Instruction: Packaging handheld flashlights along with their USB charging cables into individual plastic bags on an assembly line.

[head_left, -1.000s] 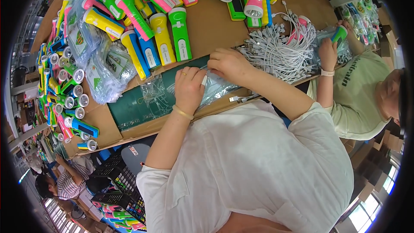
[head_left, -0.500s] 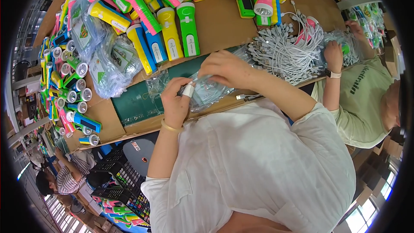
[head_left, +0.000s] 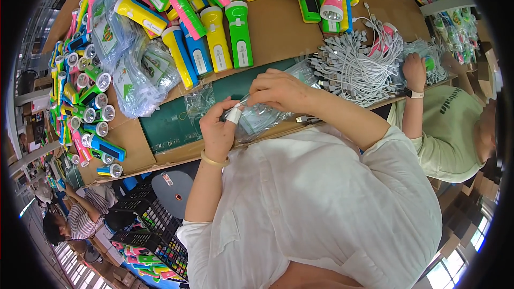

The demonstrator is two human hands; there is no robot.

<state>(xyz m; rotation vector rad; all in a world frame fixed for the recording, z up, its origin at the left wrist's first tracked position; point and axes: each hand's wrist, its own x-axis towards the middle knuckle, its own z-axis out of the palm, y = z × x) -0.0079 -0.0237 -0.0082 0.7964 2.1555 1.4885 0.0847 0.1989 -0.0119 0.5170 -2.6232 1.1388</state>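
Observation:
Both hands meet over a clear plastic bag (head_left: pixel 261 121) at the near edge of the table. My left hand (head_left: pixel 217 128), with a white wrap round one finger and a band at the wrist, pinches the bag's left end. From the right, my right hand (head_left: pixel 281 92) bends over the bag, its fingertips pinched on the plastic close to the left fingertips. The bag's contents are blurred by its folds. Another crumpled clear bag (head_left: pixel 199 105) lies left of my hands on the dark green surface (head_left: pixel 160 128).
Colourful flashlights (head_left: pixel 214 37) lie beyond my hands, and more (head_left: pixel 99 112) are heaped at the left beside filled plastic bags (head_left: pixel 134 85). White charging cables (head_left: pixel 358 67) lie right. A co-worker's hand (head_left: pixel 414 72) works there. A black crate (head_left: pixel 155 230) stands below the table.
My right fingertips have come down and closer to my left fingertips on the bag. The co-worker's far hand has dropped lower.

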